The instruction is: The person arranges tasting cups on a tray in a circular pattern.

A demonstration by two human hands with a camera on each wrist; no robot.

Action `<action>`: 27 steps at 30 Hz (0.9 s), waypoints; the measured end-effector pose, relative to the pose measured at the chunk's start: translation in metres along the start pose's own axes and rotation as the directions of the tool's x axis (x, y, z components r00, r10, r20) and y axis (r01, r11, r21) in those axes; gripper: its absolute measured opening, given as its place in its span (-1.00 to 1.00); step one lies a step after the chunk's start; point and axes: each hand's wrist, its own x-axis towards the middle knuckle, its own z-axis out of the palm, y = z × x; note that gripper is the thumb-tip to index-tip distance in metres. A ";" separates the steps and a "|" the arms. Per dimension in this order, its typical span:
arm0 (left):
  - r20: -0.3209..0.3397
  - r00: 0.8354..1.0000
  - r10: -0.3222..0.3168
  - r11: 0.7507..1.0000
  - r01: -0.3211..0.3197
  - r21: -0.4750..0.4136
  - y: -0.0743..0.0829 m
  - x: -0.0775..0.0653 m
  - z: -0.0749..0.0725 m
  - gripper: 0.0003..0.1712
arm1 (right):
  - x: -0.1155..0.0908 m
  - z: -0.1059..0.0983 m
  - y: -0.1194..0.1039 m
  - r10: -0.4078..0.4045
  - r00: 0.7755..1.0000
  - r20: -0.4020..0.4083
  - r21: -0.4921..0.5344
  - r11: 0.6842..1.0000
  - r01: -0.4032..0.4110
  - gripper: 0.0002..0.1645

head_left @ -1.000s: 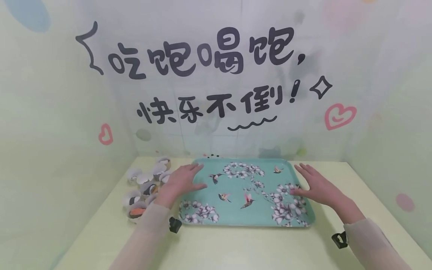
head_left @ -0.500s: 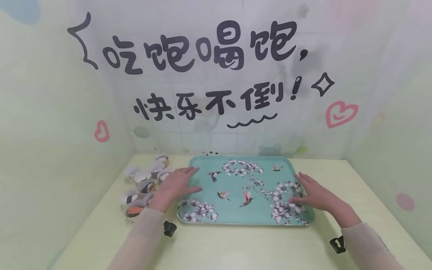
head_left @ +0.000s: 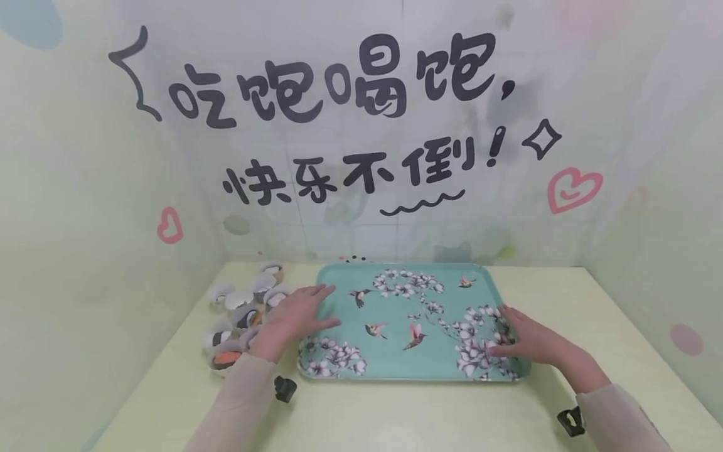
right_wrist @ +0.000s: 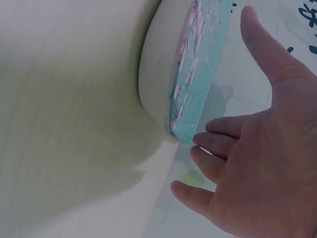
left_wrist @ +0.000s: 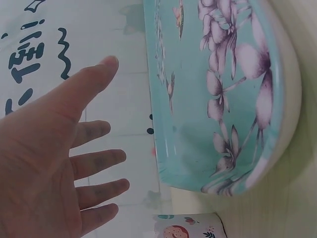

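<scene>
A turquoise tray (head_left: pixel 390 351) printed with white blossoms and small birds lies flat on the table. At its left side is my left hand (head_left: pixel 296 320), fingers extended and thumb over the rim in the head view. My right hand (head_left: pixel 533 339) is by the right rim, its thumb overlapping the blossom print. In the left wrist view the left hand (left_wrist: pixel 54 163) has its fingers spread and nothing in its palm. Within the right wrist view, the right hand (right_wrist: pixel 267 163) has relaxed fingers, with fingertips close to the tray's edge (right_wrist: pixel 161 84).
Left of the tray sits a cluster of small white rounded pieces (head_left: pixel 240 300), some with dark or orange patches (head_left: pixel 227 358). A printed white item (left_wrist: pixel 190 227) shows low in the left wrist view. Walls with lettering (head_left: pixel 367 172) enclose the pale table (head_left: pixel 395 417).
My right hand has lowered slightly towards the tray's right rim. The left hand has shifted a little lower at the left side. The tray stays in place, and the head view has moved slightly.
</scene>
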 end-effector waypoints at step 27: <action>-0.045 0.999 0.009 1.000 -0.008 0.024 -0.009 -0.012 0.000 -0.02 | -0.005 0.022 -0.007 -0.064 0.998 -0.014 -0.167 0.984 0.061 0.66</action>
